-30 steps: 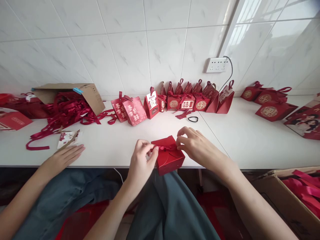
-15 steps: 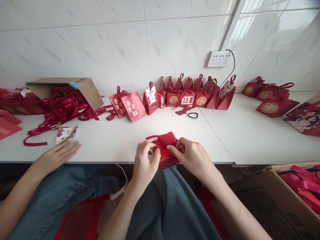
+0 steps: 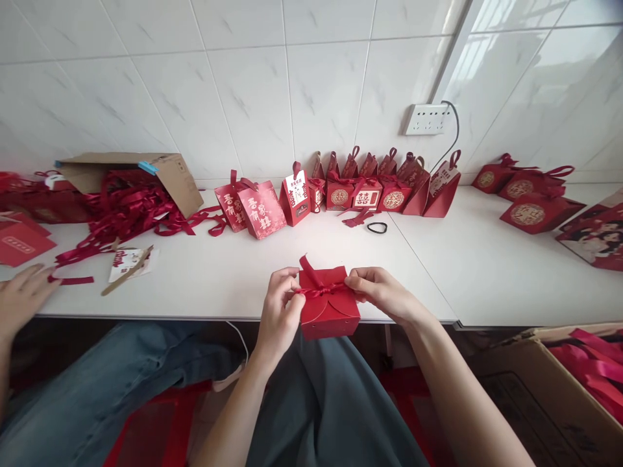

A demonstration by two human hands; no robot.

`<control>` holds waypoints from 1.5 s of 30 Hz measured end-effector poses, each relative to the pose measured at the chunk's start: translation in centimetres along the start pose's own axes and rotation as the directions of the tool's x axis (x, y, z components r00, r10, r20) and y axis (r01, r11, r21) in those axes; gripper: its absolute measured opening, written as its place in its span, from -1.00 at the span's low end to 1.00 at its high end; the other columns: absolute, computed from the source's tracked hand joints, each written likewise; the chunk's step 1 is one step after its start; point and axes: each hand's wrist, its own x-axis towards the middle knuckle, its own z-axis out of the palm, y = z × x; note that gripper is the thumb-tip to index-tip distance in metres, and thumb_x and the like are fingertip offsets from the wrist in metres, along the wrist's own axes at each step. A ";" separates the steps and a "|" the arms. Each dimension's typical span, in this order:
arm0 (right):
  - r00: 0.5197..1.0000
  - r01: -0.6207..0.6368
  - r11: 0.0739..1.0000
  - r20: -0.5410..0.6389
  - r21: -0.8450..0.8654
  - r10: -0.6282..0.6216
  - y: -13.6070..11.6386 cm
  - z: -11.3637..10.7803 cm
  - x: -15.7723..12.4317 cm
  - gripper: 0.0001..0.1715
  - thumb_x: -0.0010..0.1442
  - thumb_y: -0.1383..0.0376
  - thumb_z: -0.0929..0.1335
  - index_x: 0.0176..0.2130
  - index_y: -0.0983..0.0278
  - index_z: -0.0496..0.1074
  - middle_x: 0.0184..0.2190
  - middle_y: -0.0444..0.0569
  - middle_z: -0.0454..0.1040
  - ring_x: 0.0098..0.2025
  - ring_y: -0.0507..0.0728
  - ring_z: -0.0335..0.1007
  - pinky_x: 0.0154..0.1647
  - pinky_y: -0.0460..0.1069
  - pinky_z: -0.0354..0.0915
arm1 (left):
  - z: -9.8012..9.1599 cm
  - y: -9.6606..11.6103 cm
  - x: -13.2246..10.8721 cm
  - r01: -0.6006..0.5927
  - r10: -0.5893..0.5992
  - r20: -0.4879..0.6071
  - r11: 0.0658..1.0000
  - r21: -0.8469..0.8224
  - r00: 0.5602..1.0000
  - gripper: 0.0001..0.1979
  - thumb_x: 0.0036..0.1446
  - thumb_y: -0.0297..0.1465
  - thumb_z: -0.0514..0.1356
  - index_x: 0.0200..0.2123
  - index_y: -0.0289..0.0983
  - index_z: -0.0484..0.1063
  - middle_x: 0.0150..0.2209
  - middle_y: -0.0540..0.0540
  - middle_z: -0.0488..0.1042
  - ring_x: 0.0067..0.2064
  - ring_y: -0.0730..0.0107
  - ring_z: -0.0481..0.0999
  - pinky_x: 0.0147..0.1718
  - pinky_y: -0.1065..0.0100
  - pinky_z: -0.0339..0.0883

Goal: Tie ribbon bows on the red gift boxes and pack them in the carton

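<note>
A small red gift box [image 3: 328, 318] sits at the table's front edge, its scalloped flaps folded together on top. Across it runs a red ribbon [image 3: 325, 292], knotted in the middle, with one loose end pointing up and away. My left hand [image 3: 282, 311] is closed at the box's left side, pinching the ribbon between thumb and fingers. On the other side, my right hand [image 3: 382, 292] pinches the ribbon near the box's upper right edge.
Finished-looking red boxes [image 3: 367, 194] line the wall. At left lies a cardboard box [image 3: 180, 185] spilling ribbons, near a printed card [image 3: 129, 259] and a co-worker's hand [image 3: 24, 295]. A black hair tie [image 3: 377, 227] is on the table [image 3: 219, 279]. Another carton [image 3: 540, 383] stands at lower right.
Both my hands have drawn the ribbon taut sideways, and the knot looks tighter. More of the box top shows. The co-worker's hand has moved left, away from the card.
</note>
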 end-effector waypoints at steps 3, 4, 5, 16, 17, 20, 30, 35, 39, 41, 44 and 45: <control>0.998 0.005 0.996 -0.068 -0.089 -0.011 -0.1 0.4 -0.6 -0.44 0.04 -0.14 0.30 -0.57 0.27 0.19 -0.62 -0.23 0.14 -0.54 -0.04 0.01 -0.48 -0.08 0.01 | 0.2 0.4 -0.1 0.012 -0.012 0.012 1.000 -0.001 1.000 -0.81 0.06 -0.38 0.05 -0.58 -0.25 0.22 -0.07 -0.13 0.30 -0.01 0.22 0.36 -0.14 0.30 0.35; 0.996 -0.009 0.991 -0.092 -0.131 -0.003 -0.1 0.6 -0.9 -0.42 0.04 -0.16 0.28 -0.57 0.27 0.18 -0.61 -0.23 0.14 -0.54 -0.03 0.01 -0.49 -0.08 0.00 | 0.4 0.6 -0.2 0.021 -0.021 0.008 1.000 0.008 1.000 -0.79 0.07 -0.35 0.07 -0.58 -0.25 0.23 -0.06 -0.14 0.30 -0.01 0.23 0.37 -0.14 0.30 0.35; 0.993 -0.026 0.984 -0.119 -0.174 0.005 -0.2 0.8 -1.2 -0.41 0.05 -0.17 0.27 -0.57 0.27 0.18 -0.61 -0.23 0.14 -0.54 -0.03 0.01 -0.49 -0.08 0.00 | 0.5 0.8 -0.2 0.030 -0.030 -0.001 0.999 0.020 1.000 -0.76 0.09 -0.31 0.08 -0.58 -0.25 0.24 -0.07 -0.14 0.30 -0.03 0.23 0.38 -0.15 0.31 0.36; 0.998 0.057 0.998 -0.024 0.037 -0.056 0.8 0.8 -1.2 -0.48 0.00 -0.08 0.37 -0.56 0.27 0.20 -0.58 -0.19 0.24 -0.51 -0.03 0.10 -0.43 -0.09 0.10 | 1.1 0.4 -0.1 0.033 -0.026 -0.085 0.996 0.087 0.996 -0.75 0.10 -0.35 0.10 -0.60 -0.25 0.20 -0.11 -0.13 0.33 -0.09 0.28 0.41 -0.31 0.38 0.37; 0.998 0.061 0.997 -0.031 0.039 -0.060 0.9 0.7 -1.2 -0.48 0.00 -0.08 0.37 -0.56 0.28 0.20 -0.58 -0.20 0.24 -0.50 -0.03 0.11 -0.42 -0.09 0.12 | 1.0 0.4 -0.2 -0.006 0.018 -0.102 0.993 0.121 0.995 -0.79 0.09 -0.37 0.11 -0.56 -0.24 0.21 -0.11 -0.14 0.34 -0.07 0.26 0.40 -0.27 0.35 0.37; 0.993 0.032 0.999 -0.118 0.012 -0.031 1.5 -0.1 -1.2 -0.44 0.05 -0.13 0.31 -0.57 0.27 0.20 -0.59 -0.19 0.22 -0.49 -0.01 0.17 -0.34 -0.05 0.19 | 0.7 0.8 -0.2 -0.183 0.220 -0.155 0.957 0.223 0.963 -0.92 0.06 -0.43 0.14 -0.35 -0.22 0.26 -0.08 -0.15 0.32 0.00 0.22 0.35 -0.13 0.25 0.33; 0.988 -0.133 0.984 -0.062 0.117 0.141 2.9 -1.5 -1.1 -0.46 0.06 -0.13 0.31 -0.39 0.32 0.39 -0.37 0.00 0.42 -0.29 0.10 0.35 -0.29 -0.01 0.25 | 0.6 2.5 1.3 -0.362 0.293 0.222 0.829 0.426 0.930 -0.87 0.15 -0.42 0.09 -0.40 -0.19 0.43 -0.06 -0.09 0.37 0.08 0.20 0.32 0.09 0.10 0.13; 0.991 0.013 0.999 -0.132 0.039 -0.008 -0.3 -2.5 1.1 -0.67 0.03 0.08 0.40 -0.48 0.29 0.33 -0.51 -0.14 0.39 -0.44 -0.02 0.28 -0.39 -0.08 0.19 | 0.8 2.2 1.1 -0.319 0.240 0.229 0.844 0.431 0.943 -0.89 0.13 -0.42 0.12 -0.41 -0.20 0.42 -0.07 -0.10 0.37 0.08 0.18 0.33 0.09 0.06 0.11; 0.989 0.133 0.987 -0.049 -0.095 -0.138 -2.2 -2.0 3.8 -0.76 0.02 0.16 0.38 -0.42 0.29 0.35 -0.58 -0.22 0.34 -0.52 -0.06 0.20 -0.42 -0.10 0.18 | 0.6 2.2 1.2 -0.336 0.224 0.288 0.835 0.435 0.931 -0.87 0.15 -0.41 0.09 -0.32 -0.16 0.45 0.02 -0.10 0.33 0.14 0.15 0.26 0.13 0.02 0.05; 0.990 0.135 0.985 -0.018 -0.110 -0.137 -2.1 -1.8 5.1 -0.73 -0.01 0.19 0.40 -0.30 0.28 0.37 -0.57 -0.23 0.34 -0.52 -0.05 0.22 -0.43 -0.08 0.20 | 0.6 2.3 1.3 -0.324 0.192 0.316 0.837 0.442 0.929 -0.82 0.17 -0.40 0.08 -0.24 -0.12 0.46 0.09 -0.09 0.28 0.18 0.13 0.22 0.14 -0.01 0.03; 0.980 0.117 0.979 -0.140 -0.167 -0.141 -0.6 -2.1 5.9 -0.61 -0.05 0.24 0.41 -0.19 0.29 0.35 -0.47 -0.16 0.38 -0.47 -0.01 0.28 -0.43 -0.07 0.21 | 0.6 2.4 1.5 -0.277 0.124 0.343 0.852 0.444 0.931 -0.79 0.18 -0.37 0.07 -0.17 -0.08 0.47 0.17 -0.08 0.22 0.22 0.10 0.16 0.15 -0.05 0.01; 0.965 0.110 0.976 -0.215 -0.188 -0.150 0.0 -2.2 5.8 -0.60 -0.04 0.23 0.41 -0.18 0.29 0.33 -0.41 -0.11 0.39 -0.44 0.00 0.30 -0.43 -0.06 0.22 | 0.5 2.4 1.5 -0.269 0.116 0.347 0.860 0.433 0.931 -0.77 0.18 -0.36 0.07 -0.14 -0.08 0.46 0.19 -0.08 0.20 0.23 0.10 0.14 0.16 -0.04 0.01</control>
